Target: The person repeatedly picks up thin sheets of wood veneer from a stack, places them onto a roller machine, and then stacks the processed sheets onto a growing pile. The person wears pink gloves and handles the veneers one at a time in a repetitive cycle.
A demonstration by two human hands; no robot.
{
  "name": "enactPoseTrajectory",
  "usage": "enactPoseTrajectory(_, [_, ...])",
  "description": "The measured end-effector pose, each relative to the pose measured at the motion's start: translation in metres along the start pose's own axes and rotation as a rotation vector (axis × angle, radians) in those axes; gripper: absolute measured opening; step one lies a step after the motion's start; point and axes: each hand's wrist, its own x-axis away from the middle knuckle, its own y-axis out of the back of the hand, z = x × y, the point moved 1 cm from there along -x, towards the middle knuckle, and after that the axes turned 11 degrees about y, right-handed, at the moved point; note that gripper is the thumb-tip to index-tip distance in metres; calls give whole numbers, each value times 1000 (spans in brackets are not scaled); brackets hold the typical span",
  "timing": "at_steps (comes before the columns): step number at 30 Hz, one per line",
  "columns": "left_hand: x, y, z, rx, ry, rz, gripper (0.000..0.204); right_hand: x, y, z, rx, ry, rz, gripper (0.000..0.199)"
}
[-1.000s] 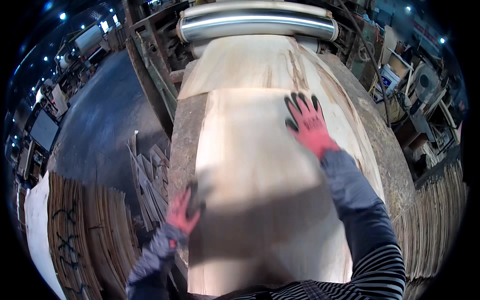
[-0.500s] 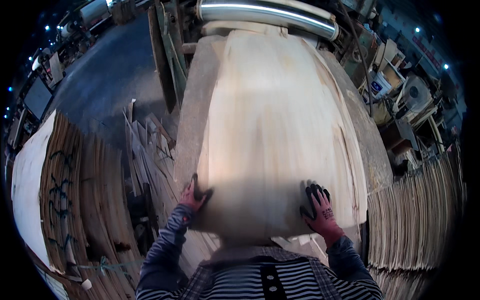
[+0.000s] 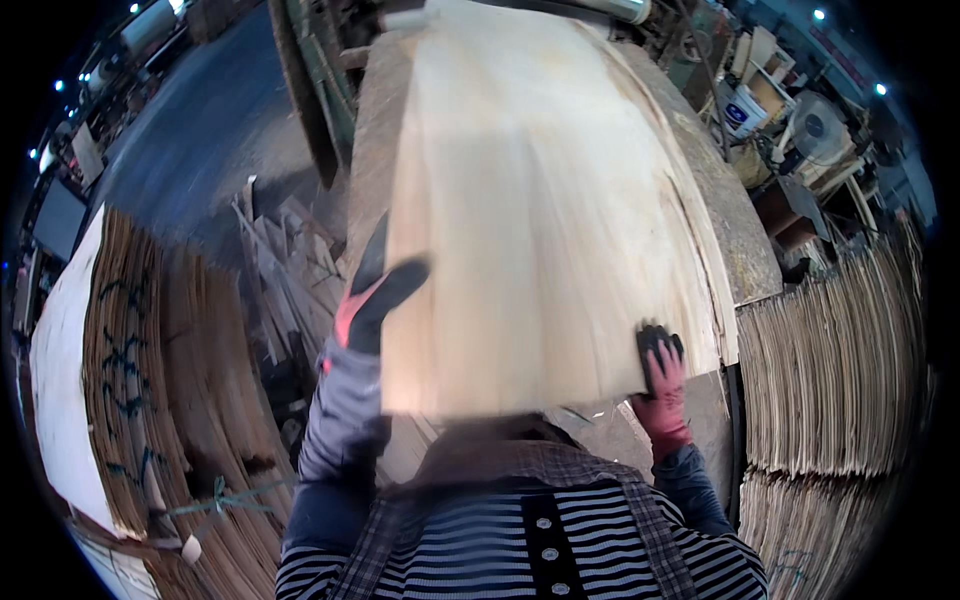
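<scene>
A broad, pale wood veneer sheet (image 3: 510, 230) stretches away from me over a worn table (image 3: 682, 100). My left hand (image 3: 380, 300), in a pink glove with black fingers, is at its left edge. The thumb lies over the top face while the outstretched fingers run along the outside of the edge, somewhat smeared by motion. Near the sheet's front right corner, my right hand (image 3: 662, 375) rests flat with fingers extended, in a matching glove.
Metal rollers (image 3: 625, 8) stand beyond the table. Upright veneer stacks flank me, one at the right (image 3: 825, 375) and one tied with cord at the left (image 3: 125, 370). Loose wood strips (image 3: 290, 250) lie left of the table. A fan (image 3: 818, 130) stands far right.
My left hand has moved forward along the veneer's left edge and looks larger. My right hand sits closer to the front right corner. The whole view has shifted, with the rollers higher in the picture.
</scene>
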Motion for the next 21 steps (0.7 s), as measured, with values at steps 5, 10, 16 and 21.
enactPoseTrajectory(5, [33, 67, 21, -68, -38, -134, 46, 21, 63, 4, 25, 99, -332, 55])
enactPoseTrajectory(10, [-31, 13, -32, -16, 133, -39, 50, -67, 85, -6, 177, 98, -28, 62])
enactPoseTrajectory(16, [-192, 79, -63, 2, 356, -13, 45, -201, 49, -90, 154, 199, -64, 52])
enactPoseTrajectory(21, [-293, 66, -89, 127, 219, 294, 45, -307, -3, -150, 109, 145, -155, 48])
